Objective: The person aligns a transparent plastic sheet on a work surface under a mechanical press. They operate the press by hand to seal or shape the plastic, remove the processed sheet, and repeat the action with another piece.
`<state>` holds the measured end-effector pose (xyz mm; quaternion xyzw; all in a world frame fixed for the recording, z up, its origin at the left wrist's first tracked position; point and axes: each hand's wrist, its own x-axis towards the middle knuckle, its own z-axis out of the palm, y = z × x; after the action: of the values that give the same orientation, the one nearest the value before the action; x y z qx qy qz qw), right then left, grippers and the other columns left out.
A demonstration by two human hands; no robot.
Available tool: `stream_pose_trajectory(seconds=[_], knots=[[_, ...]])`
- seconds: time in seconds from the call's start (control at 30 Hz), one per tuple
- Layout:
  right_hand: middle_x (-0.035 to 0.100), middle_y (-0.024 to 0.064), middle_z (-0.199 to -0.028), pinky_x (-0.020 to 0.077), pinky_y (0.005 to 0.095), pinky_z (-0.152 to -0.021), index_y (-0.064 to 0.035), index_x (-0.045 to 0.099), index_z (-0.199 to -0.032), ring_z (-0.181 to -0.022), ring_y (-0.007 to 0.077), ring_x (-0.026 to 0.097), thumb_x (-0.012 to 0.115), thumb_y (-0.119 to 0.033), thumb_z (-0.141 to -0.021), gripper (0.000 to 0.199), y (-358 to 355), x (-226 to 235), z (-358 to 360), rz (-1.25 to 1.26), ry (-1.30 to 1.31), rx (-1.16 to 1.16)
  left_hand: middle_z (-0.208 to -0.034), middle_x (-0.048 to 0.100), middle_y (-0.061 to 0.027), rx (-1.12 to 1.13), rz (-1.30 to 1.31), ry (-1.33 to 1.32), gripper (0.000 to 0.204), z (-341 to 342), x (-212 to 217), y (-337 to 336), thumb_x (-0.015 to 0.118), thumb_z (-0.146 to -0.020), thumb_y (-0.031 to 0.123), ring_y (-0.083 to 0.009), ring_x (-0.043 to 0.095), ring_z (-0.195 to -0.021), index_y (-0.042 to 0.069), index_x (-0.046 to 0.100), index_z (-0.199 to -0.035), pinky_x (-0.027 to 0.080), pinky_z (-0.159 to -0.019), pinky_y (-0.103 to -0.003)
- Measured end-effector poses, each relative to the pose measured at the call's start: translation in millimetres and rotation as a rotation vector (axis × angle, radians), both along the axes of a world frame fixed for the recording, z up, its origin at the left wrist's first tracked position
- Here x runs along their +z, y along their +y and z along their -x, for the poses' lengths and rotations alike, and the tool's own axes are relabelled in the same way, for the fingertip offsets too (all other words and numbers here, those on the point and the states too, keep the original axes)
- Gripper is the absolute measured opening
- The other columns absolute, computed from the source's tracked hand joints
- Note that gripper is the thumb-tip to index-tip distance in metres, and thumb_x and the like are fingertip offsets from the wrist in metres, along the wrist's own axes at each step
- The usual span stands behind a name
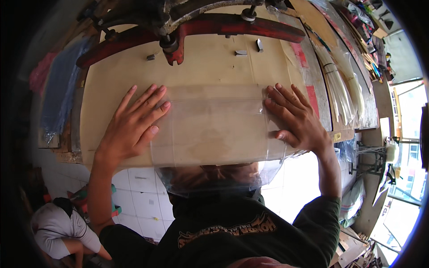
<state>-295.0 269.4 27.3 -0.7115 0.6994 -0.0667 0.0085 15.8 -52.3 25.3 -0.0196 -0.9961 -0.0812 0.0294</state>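
Note:
A clear plastic sheet or bag [213,129] lies flat on a tan wooden board [111,85] and hangs over its near edge. My left hand [133,123] lies flat, fingers spread, on the board with its fingertips on the sheet's left edge. My right hand [296,118] presses flat on the sheet's right edge, fingers apart. Neither hand grips anything.
A red and dark metal press arm [201,24] spans the board's far side, with small metal blocks [241,52] near it. Bundles of clear plastic [342,85] lie at the right. Blue cloth [62,85] hangs at the left. Another person [60,232] crouches on the white tiled floor at lower left.

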Motion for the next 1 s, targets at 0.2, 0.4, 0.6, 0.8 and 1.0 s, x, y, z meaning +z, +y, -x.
stream_pose_trajectory(seconds=[0.2, 0.4, 0.6, 0.8, 1.0], knots=[[0.054, 0.0125, -0.154, 0.0223, 0.0626, -0.124, -0.0110, 0.065, -0.139, -0.152, 0.0368, 0.038, 0.039, -0.064, -0.104, 0.068, 1, -2, 3, 0.035, -0.095, -0.031, -0.165, 0.040, -0.0137, 0.003, 0.002, -0.021, 0.053, -5, 3, -3, 0.052, -0.092, 0.016, -0.0357, 0.036, -0.154, 0.010, 0.056, -0.144, 0.014, -0.128, -0.061], [0.064, 0.0131, -0.141, 0.0389, 0.0552, -0.118, -0.0049, 0.071, -0.121, -0.139, 0.0375, 0.054, 0.070, -0.032, -0.094, 0.038, -14, 2, -7, 0.172, 0.031, -0.019, -0.160, 0.046, -0.0128, 0.033, 0.068, 0.018, 0.045, 5, 11, 14, 0.059, -0.094, 0.021, -0.0348, 0.041, -0.149, 0.003, 0.062, -0.135, 0.021, -0.126, -0.059], [0.067, 0.0181, -0.126, 0.0565, 0.0435, -0.101, 0.0042, 0.067, -0.116, -0.123, 0.0360, 0.065, 0.081, -0.015, -0.082, 0.041, -26, 1, -45, 0.235, 0.053, -0.097, -0.146, 0.051, -0.0223, 0.170, 0.046, 0.150, 0.054, 18, -8, 49, 0.065, -0.096, 0.031, -0.0388, 0.049, -0.139, 0.002, 0.057, -0.141, 0.043, -0.114, -0.053], [0.054, 0.0258, -0.145, 0.0512, 0.0502, -0.106, -0.0114, 0.057, -0.146, -0.132, 0.0430, 0.058, 0.060, -0.058, -0.094, 0.070, -25, 8, -62, 0.106, -0.025, -0.214, -0.148, 0.044, -0.0310, 0.185, 0.110, 0.154, 0.075, 20, -11, 71, 0.051, -0.097, 0.064, -0.0503, 0.047, -0.136, 0.022, 0.046, -0.158, 0.043, -0.112, -0.056], [0.046, 0.0275, -0.156, 0.0421, 0.0570, -0.114, -0.0236, 0.055, -0.152, -0.139, 0.0461, 0.051, 0.027, -0.081, -0.095, 0.085, -18, -6, -59, 0.054, 0.126, -0.226, -0.165, 0.031, -0.0259, 0.179, 0.147, 0.092, 0.077, 16, -14, 69, 0.046, -0.097, 0.068, -0.0498, 0.037, -0.148, 0.020, 0.048, -0.157, 0.037, -0.117, -0.058]])
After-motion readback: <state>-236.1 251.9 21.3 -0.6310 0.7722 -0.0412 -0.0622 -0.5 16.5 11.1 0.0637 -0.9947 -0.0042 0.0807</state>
